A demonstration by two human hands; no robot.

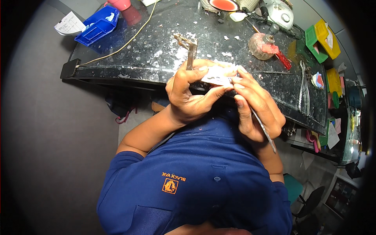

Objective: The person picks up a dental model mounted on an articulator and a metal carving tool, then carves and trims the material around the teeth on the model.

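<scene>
Bright light falls on a white plaster-like piece [217, 76], seemingly a dental cast, just past the near edge of the black bench. The fingers and thumb of my left hand [187, 96] pinch it from the left. My right hand [259, 105] grips a slim metal hand tool [267, 135], its shaft slanting down below my palm. That hand's fingertips rest against the piece's right side, and the tool's working tip is hidden there. Just beyond my left fingers stands a worn brass-coloured metal fixture [191, 49], its lower end partly covered by the hand.
White scraps dot the black bench [141, 58]. A blue bin [100, 25] and a cord [131, 39] lie left. Toward the right are a round pink-stained jar [258, 46], a red-handled tool [282, 60], long metal tweezers [301, 88], a dental model [317, 80] and yellow bins [328, 39].
</scene>
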